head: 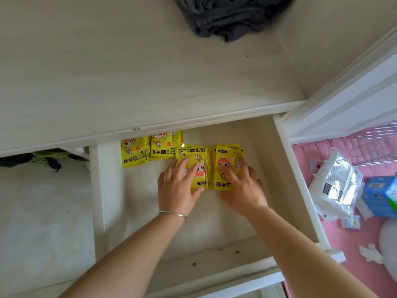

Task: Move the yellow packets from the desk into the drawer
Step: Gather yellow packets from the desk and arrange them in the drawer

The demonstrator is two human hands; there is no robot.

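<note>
Forearms: both are reaching from the near edge of the frame over the drawer's front wall, the nearest items to the camera; a thin bangle (173, 214) is sitting on the left wrist.
Left hand (177, 186): is resting on a yellow packet stack (198, 160) near the middle of the drawer, fingers spread flat over its face and thumb at its near edge; it is pressing, not pinching.
Right hand (241, 186): is lying on a second packet stack (225, 166) just to the right, fingers splayed and pressing it down.
Stacks in hand: are lying side by side, touching or nearly so; how many packets each holds cannot be told.
Far packets: two more packet groups (148, 150) are lying against the drawer's far-left corner, partly under the desk edge.
Drawer (285, 168): is standing pulled open, white inside.
Desk (129, 72): is showing no yellow packets; only a dark grey cloth (227, 16) is lying at its far edge.
Step in hand: judged as setting down and squaring the two stacks on the drawer floor.
Progress: appears near complete, since no packets are visible on the desk.
Next move: calls for lifting both hands clear; sliding the stacks toward the far-left groups would tidy the row.
Surroundings: a white plastic bag (335, 186) and blue boxes (380, 194) are lying on a pink surface to the right of the drawer.
</note>
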